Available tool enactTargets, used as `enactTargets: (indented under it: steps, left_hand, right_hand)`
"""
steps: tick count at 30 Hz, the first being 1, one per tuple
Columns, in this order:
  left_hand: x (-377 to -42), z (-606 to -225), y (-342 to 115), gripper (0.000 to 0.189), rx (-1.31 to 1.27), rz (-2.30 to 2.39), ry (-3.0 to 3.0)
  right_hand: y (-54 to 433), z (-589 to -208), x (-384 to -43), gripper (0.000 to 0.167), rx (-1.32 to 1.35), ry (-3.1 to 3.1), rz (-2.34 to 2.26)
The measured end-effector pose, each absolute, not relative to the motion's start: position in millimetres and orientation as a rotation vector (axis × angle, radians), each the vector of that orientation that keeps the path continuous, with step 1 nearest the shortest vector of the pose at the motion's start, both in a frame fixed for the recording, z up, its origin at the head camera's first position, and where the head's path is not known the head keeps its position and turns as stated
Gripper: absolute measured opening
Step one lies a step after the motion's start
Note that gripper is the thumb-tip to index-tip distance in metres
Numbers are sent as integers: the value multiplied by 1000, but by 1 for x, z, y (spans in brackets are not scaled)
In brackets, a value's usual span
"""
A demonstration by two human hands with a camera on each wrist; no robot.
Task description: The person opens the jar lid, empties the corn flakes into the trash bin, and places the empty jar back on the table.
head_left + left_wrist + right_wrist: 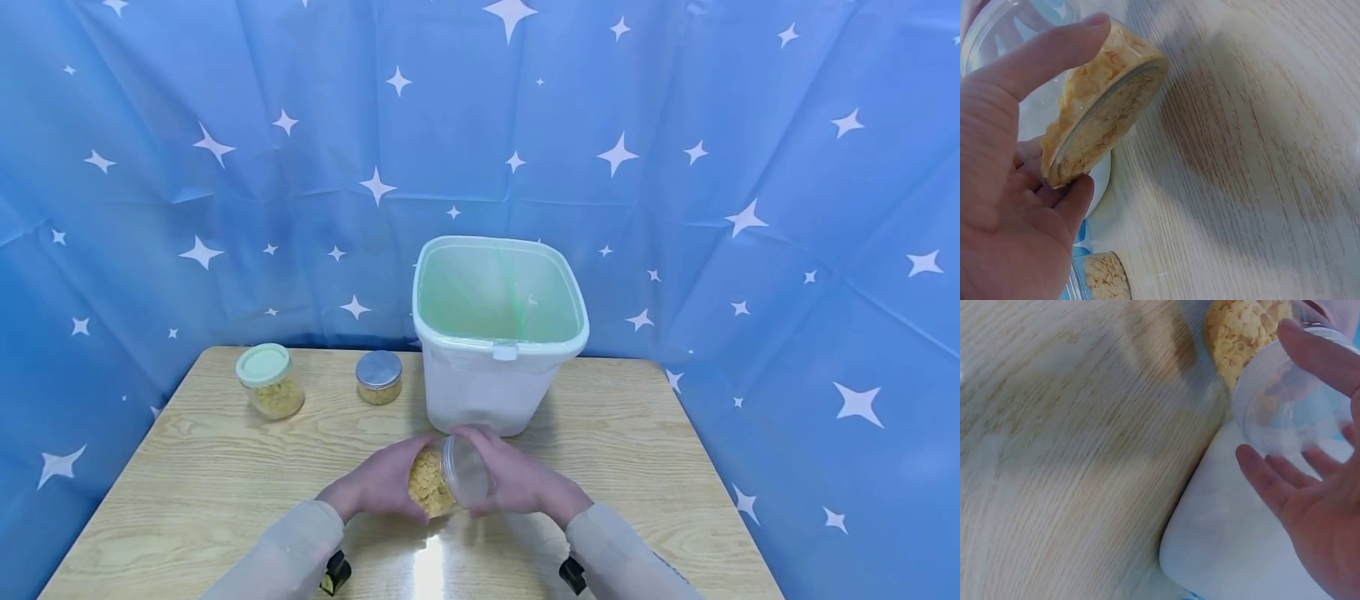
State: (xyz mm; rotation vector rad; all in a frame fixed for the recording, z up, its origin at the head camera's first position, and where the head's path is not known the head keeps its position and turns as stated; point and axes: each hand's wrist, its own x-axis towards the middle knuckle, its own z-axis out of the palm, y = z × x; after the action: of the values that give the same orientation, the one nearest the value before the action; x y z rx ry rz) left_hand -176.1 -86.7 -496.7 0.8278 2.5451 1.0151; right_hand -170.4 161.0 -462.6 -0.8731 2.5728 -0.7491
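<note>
A clear jar (430, 482) of pale yellow flakes lies tilted on its side just above the table, in front of the white bin. My left hand (386, 481) grips its body near the base, thumb on one side and fingers on the other, as the left wrist view also shows. On the jar's right end sits a transparent lid (471, 471) with a ridged rim. My right hand (517, 477) holds this lid by its edge, with the thumb (1310, 353) and fingers spread round it. Whether the lid is still threaded on cannot be told.
Behind the hands stands a tall white bin (480, 387), open at the top and greenish inside. Farther left are a jar with a mint-green lid (264, 365) and a short jar with a grey lid (378, 369). Blue star-patterned cloth (480, 125) hangs behind the wooden table (187, 500).
</note>
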Motion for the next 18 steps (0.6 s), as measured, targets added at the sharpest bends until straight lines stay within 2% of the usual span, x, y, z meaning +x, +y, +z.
enactTargets:
  steps: [4, 9, 11, 18]
  left_hand:
    - [-176, -499, -87, 106, 831, 1023, 2543]
    - [-177, -501, -87, 106, 833, 1018, 2547]
    - [-177, -500, -87, 105, 829, 1010, 2552]
    - [-177, -500, -86, 102, 819, 1021, 2551]
  right_hand:
    - [163, -460, -169, 114, -815, 2556, -754]
    - [163, -458, -169, 91, -657, 2581, -800]
    - [162, -459, -170, 87, -611, 2593, -800]
    - [158, -461, -170, 99, -595, 2575, -771]
